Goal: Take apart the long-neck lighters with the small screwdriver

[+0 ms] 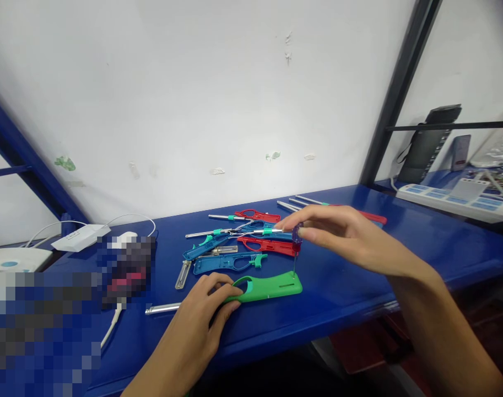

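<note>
Right here in the lower middle of the frame, the green lighter is lying on the blue table, its long axis running almost level across the picture, rising just a touch towards the right. Its metal tube is pointing left, sticking out beyond my left wrist, while the broad butt end of the handle is facing right. My left hand is grasping the lighter near its trigger loop, thumb on the near side, fingers curling over from the far side, so most of the green handle is showing to the right of my fingertips. Over at centre right, my right hand is pinching the purple-red screwdriver between thumb and fingers, and the lighter's butt end is sitting below and to the left of that hand. The screwdriver's shaft is standing nearly upright, its tip meeting the far edge of the handle near the butt. Just behind, around the middle of the frame, blue casings, red casings and clear tanks are lying in a loose jumble.
</note>
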The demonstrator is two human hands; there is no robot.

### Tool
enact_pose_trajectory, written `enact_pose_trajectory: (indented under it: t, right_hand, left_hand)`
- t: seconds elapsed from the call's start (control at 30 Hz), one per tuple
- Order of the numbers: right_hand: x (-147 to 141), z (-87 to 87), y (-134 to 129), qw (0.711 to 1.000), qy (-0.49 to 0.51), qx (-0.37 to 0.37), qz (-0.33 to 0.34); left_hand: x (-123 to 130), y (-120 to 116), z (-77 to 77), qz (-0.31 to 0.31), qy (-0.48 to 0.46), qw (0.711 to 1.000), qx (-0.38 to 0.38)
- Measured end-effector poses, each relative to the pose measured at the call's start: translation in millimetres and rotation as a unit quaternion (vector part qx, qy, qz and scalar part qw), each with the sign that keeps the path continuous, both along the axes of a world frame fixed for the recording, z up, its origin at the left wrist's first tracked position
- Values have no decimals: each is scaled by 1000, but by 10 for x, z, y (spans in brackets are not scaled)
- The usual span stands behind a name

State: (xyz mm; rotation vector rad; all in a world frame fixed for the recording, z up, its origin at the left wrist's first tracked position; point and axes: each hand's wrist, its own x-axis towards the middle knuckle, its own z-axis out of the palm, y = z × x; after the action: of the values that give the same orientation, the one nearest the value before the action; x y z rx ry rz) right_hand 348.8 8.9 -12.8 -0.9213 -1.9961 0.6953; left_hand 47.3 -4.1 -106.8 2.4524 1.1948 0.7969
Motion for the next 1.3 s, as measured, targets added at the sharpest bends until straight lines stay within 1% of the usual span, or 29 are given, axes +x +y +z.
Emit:
enact_pose_trajectory:
  t: [0.13,0.3,0.47,0.6,0.77,0.8,0.9,0.97,1.13,1.27,1.3]
  right_hand:
    - [-26,-13,25,999,21,8,-27]
    - [-43,-2,18,1000,2,0,-1]
    - [-30,5,-5,999,39,9,-23]
    - [-33,-3,5,1000,18,-2,-4]
    - [-65,-34,55,999,28,22,-32]
    - [-67,-37,55,999,29,16,-26]
    - [-67,-30,24,1000,15,-11,25]
    - [-74,-22,-3,999,5,-8,35]
    - [-102,-31,8,999,17,40,-34]
    - [-57,-19,14,1000,9,25,-16]
    - [-31,-9,9,999,21,30,-26]
  left_hand:
    - [6,-2,7,7,-1,1000,10]
    - [-1,-5,4,2,-2,1000,18]
    - [0,0,4,2,1,1000,18]
    - [-1,-6,4,2,6,1000,20]
    - [2,-1,11,5,5,1000,21]
    - [4,-3,16,8,3,1000,20]
    - [7,-13,29,6,2,1000,14]
    - [8,-20,29,2,1,1000,8]
    - [9,-23,13,8,6,1000,-1]
    - [2,-6,2,1,3,1000,-1]
    - [-1,-2,-1,-1,2,1000,0]
